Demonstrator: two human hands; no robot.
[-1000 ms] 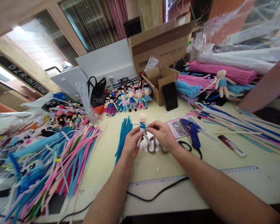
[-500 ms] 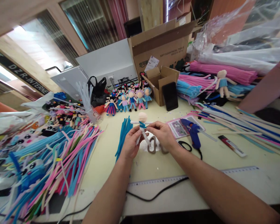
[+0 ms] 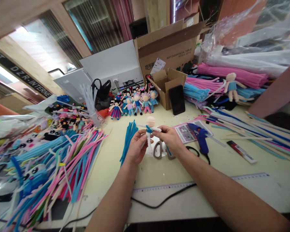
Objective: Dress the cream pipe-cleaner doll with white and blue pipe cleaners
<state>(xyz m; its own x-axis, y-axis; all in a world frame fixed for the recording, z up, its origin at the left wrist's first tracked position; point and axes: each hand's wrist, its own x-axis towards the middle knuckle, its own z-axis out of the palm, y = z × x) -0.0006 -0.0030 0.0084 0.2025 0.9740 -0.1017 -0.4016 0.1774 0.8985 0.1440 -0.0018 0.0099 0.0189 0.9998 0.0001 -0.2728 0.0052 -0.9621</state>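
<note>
A small doll figure (image 3: 150, 121) with a cream round head and white arms and legs is upright between my hands, above the table. Teal pipe cleaner (image 3: 149, 129) crosses its chest. My left hand (image 3: 137, 146) is closed around the doll's lower body from the left. On the other side my right hand (image 3: 170, 139) pinches the teal strand at the doll's side, and a teal length shows below that hand. Grey-handled scissors (image 3: 157, 150) lie beneath the hands. A bundle of teal pipe cleaners (image 3: 129, 140) lies left of them.
A blue glue gun (image 3: 202, 140), a glue tube (image 3: 241, 151) and a ruler (image 3: 251, 176) lie to the right and front. Finished dolls (image 3: 137, 103), a cardboard box (image 3: 170, 87) and a phone (image 3: 177, 100) stand behind. Loose pipe cleaners (image 3: 70, 161) cover the left side.
The doll has turned and shifted slightly right in my hands, its legs now hanging straighter. A teal length now shows below my right hand.
</note>
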